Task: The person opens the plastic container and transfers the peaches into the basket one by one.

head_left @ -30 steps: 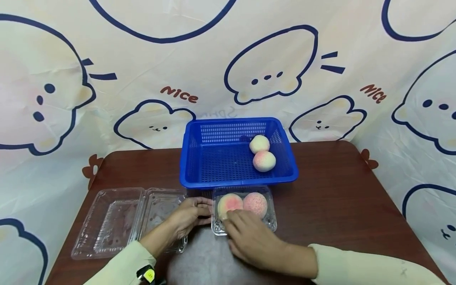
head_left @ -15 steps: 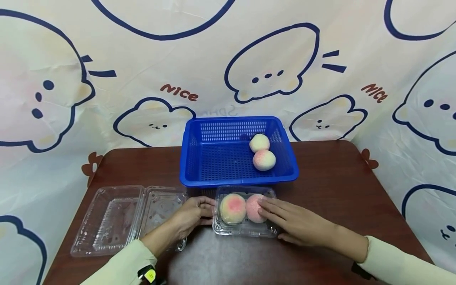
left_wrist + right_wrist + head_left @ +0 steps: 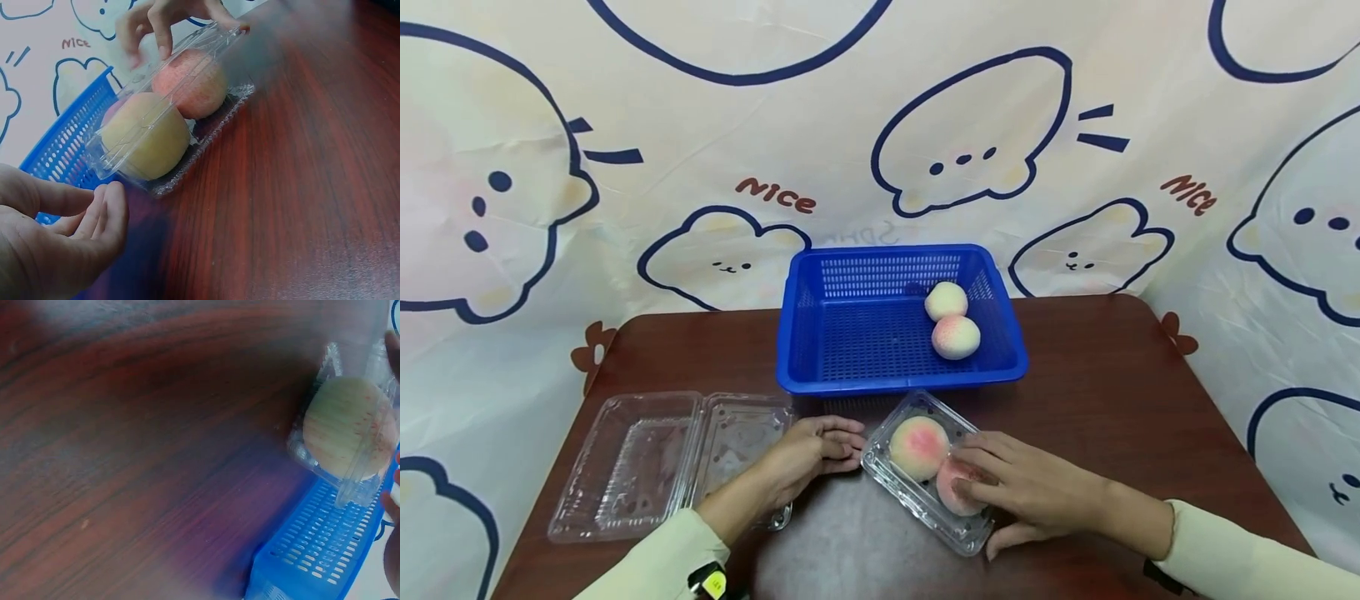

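A closed clear plastic clamshell box (image 3: 904, 493) stands askew on the table in the head view, with two peaches inside: a yellow-pink one (image 3: 917, 448) and a pinker one (image 3: 953, 493). My right hand (image 3: 1030, 487) grips its near right end, fingers over the lid and thumb at the edge. The left wrist view shows those right fingers (image 3: 161, 31) bent over the box's far end. My left hand (image 3: 816, 457) holds nothing; its loosely bent fingers are near the box's left corner, apart from it in the left wrist view. The right wrist view catches only part of the right hand (image 3: 394, 537).
Behind the box stands a blue plastic basket (image 3: 790, 333) with two pale peaches (image 3: 956, 337) at its right side. A second clear clamshell (image 3: 625, 467) lies unfolded at the left, partly behind my left forearm. Everything is on a dark wooden table (image 3: 1112, 400) before a printed curtain (image 3: 850, 125).
My right hand has moved from the lid's middle to the box's right end. The box has turned clockwise, its right end swinging toward me. The left hand has barely moved.
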Available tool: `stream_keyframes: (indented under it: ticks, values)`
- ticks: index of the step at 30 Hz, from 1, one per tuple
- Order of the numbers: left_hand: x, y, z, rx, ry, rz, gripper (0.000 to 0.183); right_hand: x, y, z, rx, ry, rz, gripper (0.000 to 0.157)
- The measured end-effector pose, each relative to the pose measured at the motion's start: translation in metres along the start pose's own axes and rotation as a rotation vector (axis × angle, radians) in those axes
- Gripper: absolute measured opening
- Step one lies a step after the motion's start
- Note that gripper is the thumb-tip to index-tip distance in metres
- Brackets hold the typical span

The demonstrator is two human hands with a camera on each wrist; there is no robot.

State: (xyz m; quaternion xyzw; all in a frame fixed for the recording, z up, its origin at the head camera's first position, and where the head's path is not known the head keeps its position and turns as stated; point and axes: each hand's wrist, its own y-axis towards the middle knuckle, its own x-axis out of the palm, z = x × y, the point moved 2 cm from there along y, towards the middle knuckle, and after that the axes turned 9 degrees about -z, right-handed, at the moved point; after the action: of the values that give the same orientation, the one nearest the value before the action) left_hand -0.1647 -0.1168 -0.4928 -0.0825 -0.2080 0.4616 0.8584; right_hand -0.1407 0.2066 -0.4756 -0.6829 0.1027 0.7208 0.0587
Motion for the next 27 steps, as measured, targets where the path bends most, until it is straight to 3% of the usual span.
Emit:
stream_keyframes:
  ticks: [4, 6, 13, 20, 24, 27]
  values:
    - [0.002, -0.001, -0.003, -0.020, 0.005, 0.000, 0.048, -0.002, 0.002, 0.000, 0.028, 0.053, -0.084, 0.084]
    - [0.003, -0.002, -0.005, -0.029, -0.001, 0.006, 0.047, -0.003, 0.004, -0.002, 0.034, 0.014, -0.089, 0.083]
    - [0.012, -0.006, -0.011, -0.059, -0.029, -0.013, 0.045, -0.006, 0.016, -0.021, 0.084, -0.183, -0.034, 0.076]
    - [0.026, -0.008, -0.014, -0.075, -0.037, -0.057, 0.042, -0.008, 0.036, -0.043, 0.184, -0.265, 0.056, 0.071]
    - [0.031, -0.004, -0.014, -0.055, -0.043, -0.055, 0.041, -0.009, 0.047, -0.054, 0.180, -0.288, 0.121, 0.065]
    - [0.033, -0.002, -0.013, -0.043, -0.052, -0.039, 0.039, -0.010, 0.056, -0.061, 0.156, -0.295, 0.165, 0.049]
